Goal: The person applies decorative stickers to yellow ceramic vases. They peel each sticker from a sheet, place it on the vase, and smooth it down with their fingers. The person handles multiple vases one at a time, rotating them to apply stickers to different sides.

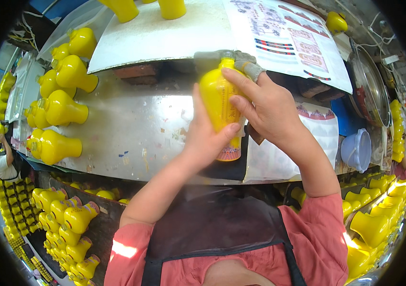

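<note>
A glossy yellow bottle point(212, 90) with a narrow neck and a patterned band at its base lies tilted over the metal worktop, its neck pointing away from me. My left hand point(206, 128) is wrapped around its left side, thumb across the lower body. From the right, my right hand point(265, 102) presses its fingers on the upper body near the shoulder, over a printed decoration. A grey covering point(251, 70) is on a finger of that hand. Under the bottle's base is a dark cloth or pad point(234, 169).
Several yellow bottles point(62, 107) lie along the left of the worktop point(136, 128). Printed decal sheets point(303, 38) cover the far right board; another sheet point(279, 157) lies nearer. A pale bucket point(356, 150) stands at right. More bottles point(76, 219) fill racks on both sides. Another person point(5, 159) is far left.
</note>
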### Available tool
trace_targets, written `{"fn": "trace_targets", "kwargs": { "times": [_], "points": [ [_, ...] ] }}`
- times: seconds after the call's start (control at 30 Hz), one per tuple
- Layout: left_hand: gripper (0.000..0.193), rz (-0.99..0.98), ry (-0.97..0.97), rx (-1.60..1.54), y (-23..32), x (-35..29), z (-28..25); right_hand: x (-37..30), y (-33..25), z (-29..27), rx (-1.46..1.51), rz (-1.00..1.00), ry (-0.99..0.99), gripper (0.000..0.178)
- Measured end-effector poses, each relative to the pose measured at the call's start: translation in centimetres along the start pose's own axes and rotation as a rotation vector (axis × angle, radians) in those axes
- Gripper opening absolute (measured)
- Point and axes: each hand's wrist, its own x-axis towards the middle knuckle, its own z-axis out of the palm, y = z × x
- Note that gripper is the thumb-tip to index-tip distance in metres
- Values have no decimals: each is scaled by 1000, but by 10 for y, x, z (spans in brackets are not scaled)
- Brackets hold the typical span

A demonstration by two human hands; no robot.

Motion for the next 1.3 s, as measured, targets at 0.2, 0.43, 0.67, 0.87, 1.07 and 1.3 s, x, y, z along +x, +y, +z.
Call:
{"fn": "trace_targets", "kwargs": {
  "times": [0.2, 0.43, 0.67, 0.87, 1.07, 1.3],
  "points": [
    [115, -54, -6, -52, 0, -2, 0, -2, 0, 0, -49, 29, -69, 54],
    [111, -110, 12, -348, -4, -1, -4, -8, 4, -2, 210, 135, 12, 61],
    [94, 75, -12, -210, -22, -2, -5, -39, -3, 14, 444, 391, -54, 94],
    [88, 51, 1, -243, -36, -10, -11, -57, 17, 33, 852, 516, -116, 99],
    [73, 83, -4, -311, -38, -12, -10, -68, 12, 43, 925, 488, -51, 96],
    [80, 80, 4, -405, -31, -11, -14, -66, 9, 49, 1032, 537, -54, 92]
  ]
}}
